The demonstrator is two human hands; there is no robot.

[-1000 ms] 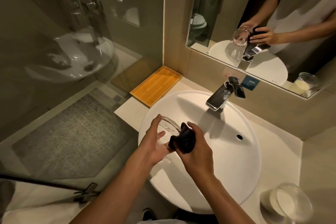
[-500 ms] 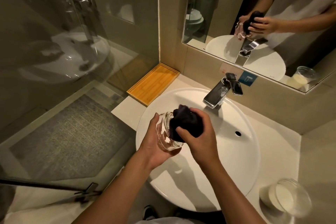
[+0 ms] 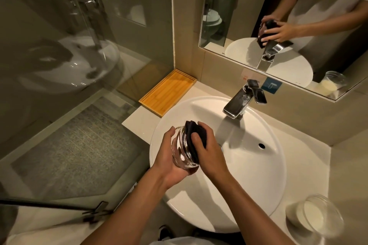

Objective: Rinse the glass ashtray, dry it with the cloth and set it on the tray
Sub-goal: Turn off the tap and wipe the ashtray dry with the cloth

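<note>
Hands meet over the left part of the white sink [image 3: 249, 175], seen from the head camera. The left hand [image 3: 169, 157] has its grip closed around the glass ashtray [image 3: 183, 151], with the palm under it and the thumb on its far side, so the ashtray is tipped on its side, in the air, above the basin. The right hand [image 3: 209, 151] has its grip closed on the dark cloth [image 3: 194, 135] and presses the bunched cloth against the right side of the ashtray; whether the cloth goes inside the hollow I cannot tell. The wooden tray [image 3: 167, 93] lies on the counter [image 3: 139, 119] at the far left, in the corner beside the glass shower wall, well apart from the hands. The chrome faucet [image 3: 241, 103] stands at the far edge of the sink, and no water comes out of it. A second glass dish [image 3: 316, 215] with something white inside sits on the counter at the near right. The mirror [image 3: 278, 26] on the far wall shows both hands with the cloth between them.
</note>
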